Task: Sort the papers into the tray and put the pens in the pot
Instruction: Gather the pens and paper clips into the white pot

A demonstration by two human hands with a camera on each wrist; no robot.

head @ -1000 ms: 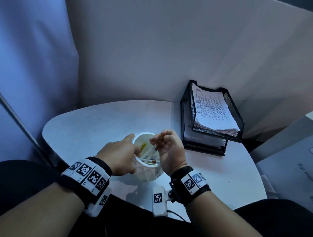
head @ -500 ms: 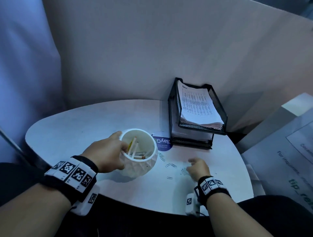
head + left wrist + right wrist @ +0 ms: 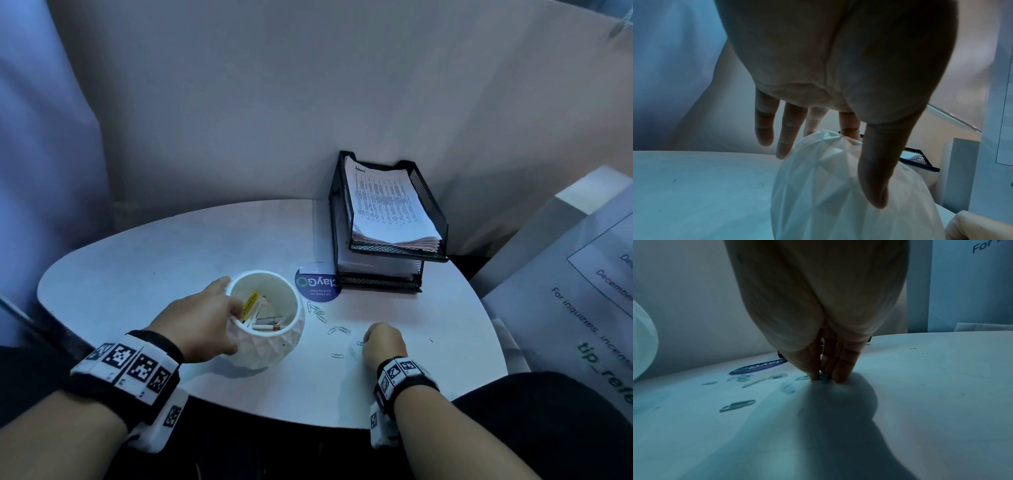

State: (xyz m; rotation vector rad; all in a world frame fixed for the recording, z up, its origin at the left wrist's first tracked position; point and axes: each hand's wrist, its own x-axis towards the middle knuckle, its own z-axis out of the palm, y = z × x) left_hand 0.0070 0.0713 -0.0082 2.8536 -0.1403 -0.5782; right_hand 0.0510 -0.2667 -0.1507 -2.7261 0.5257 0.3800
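A white faceted pot (image 3: 274, 342) stands near the front of the round white table (image 3: 164, 260), with several pens (image 3: 260, 317) lying inside it. My left hand (image 3: 227, 327) holds the pot at its near left rim; in the left wrist view the thumb (image 3: 875, 178) lies on the pot's wall (image 3: 828, 194) and a finger reaches over the rim. My right hand (image 3: 370, 339) is down on the table right of the pot, its fingertips (image 3: 840, 376) pinched together on a paper clip (image 3: 823, 380). Printed papers (image 3: 387, 205) fill the top tier of a black mesh tray (image 3: 435, 222).
Loose paper clips (image 3: 320, 313) lie scattered between the pot and my right hand. A round blue sticker (image 3: 317, 284) sits in front of the tray. A pale wall curves behind the table. Printed white boards (image 3: 582, 308) lean at the right.
My right hand left the pot's mouth, swung right and came down onto the table among the paper clips. The left hand stays on the pot.
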